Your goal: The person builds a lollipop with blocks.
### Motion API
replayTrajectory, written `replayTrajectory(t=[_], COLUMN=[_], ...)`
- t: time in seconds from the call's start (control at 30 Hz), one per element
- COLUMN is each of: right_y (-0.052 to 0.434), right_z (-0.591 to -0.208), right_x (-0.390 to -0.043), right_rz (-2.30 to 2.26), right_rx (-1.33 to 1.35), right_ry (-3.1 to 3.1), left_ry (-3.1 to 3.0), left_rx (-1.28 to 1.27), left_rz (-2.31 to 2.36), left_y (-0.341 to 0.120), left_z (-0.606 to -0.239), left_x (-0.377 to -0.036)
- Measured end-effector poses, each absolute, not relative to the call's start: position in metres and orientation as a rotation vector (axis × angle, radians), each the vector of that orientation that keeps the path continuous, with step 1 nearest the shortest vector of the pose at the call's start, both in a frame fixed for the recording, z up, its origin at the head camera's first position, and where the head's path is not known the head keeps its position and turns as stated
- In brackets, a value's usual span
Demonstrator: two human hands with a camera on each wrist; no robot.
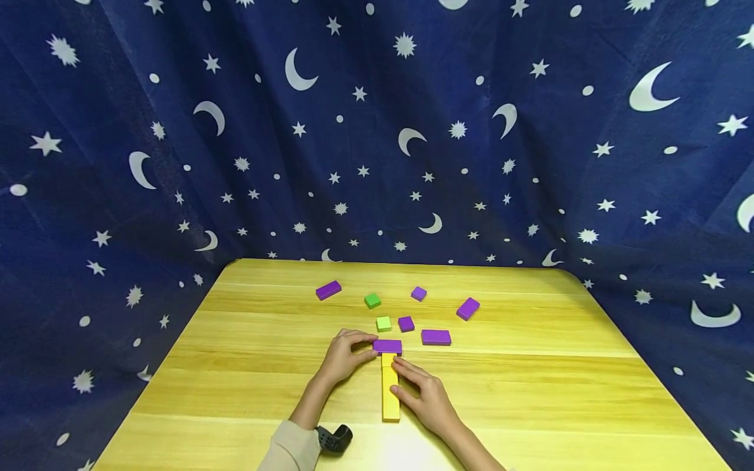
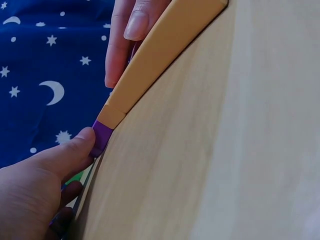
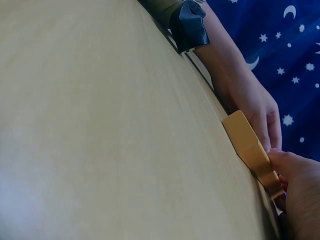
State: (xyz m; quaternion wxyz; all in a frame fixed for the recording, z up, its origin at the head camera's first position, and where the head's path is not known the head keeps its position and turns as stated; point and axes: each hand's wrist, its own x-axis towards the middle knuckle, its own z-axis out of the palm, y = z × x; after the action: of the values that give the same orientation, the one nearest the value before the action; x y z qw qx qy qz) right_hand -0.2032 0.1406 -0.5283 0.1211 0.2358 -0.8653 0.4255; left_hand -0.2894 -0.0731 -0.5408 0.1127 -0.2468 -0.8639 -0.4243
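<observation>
On the wooden table, my left hand (image 1: pixel 341 358) pinches the left end of a purple block (image 1: pixel 389 345) between thumb and forefinger. That block lies crosswise against the far end of a row of yellow blocks (image 1: pixel 391 396). A seam shows near the row's far end. My right hand (image 1: pixel 425 396) lies along the row's right side, its fairly straight fingers and thumb touching the yellow blocks. In the left wrist view, my left thumb (image 2: pixel 82 140) presses the purple block's end (image 2: pixel 101 136). The right wrist view shows the yellow row (image 3: pixel 250 150) beside my right thumb (image 3: pixel 284 159).
Beyond the hands lie a light green cube (image 1: pixel 383 324), a darker green cube (image 1: pixel 372 301) and small purple cubes (image 1: pixel 406 324). Longer purple blocks (image 1: pixel 436 337) lie to the right, another purple block (image 1: pixel 328 290) far left. A starry blue curtain (image 1: pixel 377 131) hangs behind the table.
</observation>
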Motion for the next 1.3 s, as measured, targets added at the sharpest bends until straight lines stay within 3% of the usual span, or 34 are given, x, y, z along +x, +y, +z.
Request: replayTrajectory(t=[0.43,0.83,1.3], right_y=[0.141,0.140,0.140], right_z=[-0.528,-0.528,-0.527], right_x=[-0.203,-0.205,-0.203], right_rz=[1.263,1.268,1.246], right_rx=[0.689,0.678,0.671], right_ry=[-2.528,-2.524,-2.532], left_ry=[-2.502,-2.490,-2.555], left_rx=[-0.687,-0.464,-0.583], left_rz=[-1.412,-1.470,-1.389], left_y=[-0.073,-0.062,-0.055], left_z=[-0.535,-0.522,-0.528], left_x=[-0.292,-0.327,-0.337])
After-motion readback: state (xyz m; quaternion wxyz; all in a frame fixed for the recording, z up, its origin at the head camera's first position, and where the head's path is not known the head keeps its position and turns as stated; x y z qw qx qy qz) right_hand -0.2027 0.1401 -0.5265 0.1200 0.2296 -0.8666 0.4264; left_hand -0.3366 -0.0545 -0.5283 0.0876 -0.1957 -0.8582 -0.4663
